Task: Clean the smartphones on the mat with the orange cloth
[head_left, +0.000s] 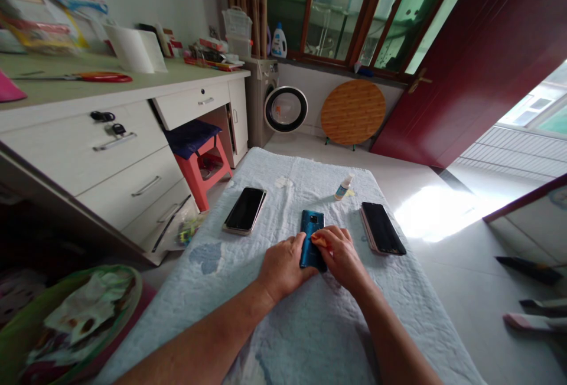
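A blue phone (309,224) lies back up on the cloth-covered table, its camera block at the far end. My left hand (283,264) grips it along its left side and near end. In my right hand (343,254), closed fingers pinch a small orange cloth (319,241) against the phone's back; most of the cloth is hidden by the fingers. To the left rests a dark-screened phone (246,209) in a light case. Another phone (383,227), screen up in a pinkish case, lies to the right. Beyond my right hand stands a small spray bottle (344,186).
A pale blue quilted cloth (283,166) covers the table. White drawers (119,160) and a red stool (206,166) stand to the left. At lower left is a waste bin (137,290) with crumpled paper. A washing machine (261,101) stands behind with its round door swung out.
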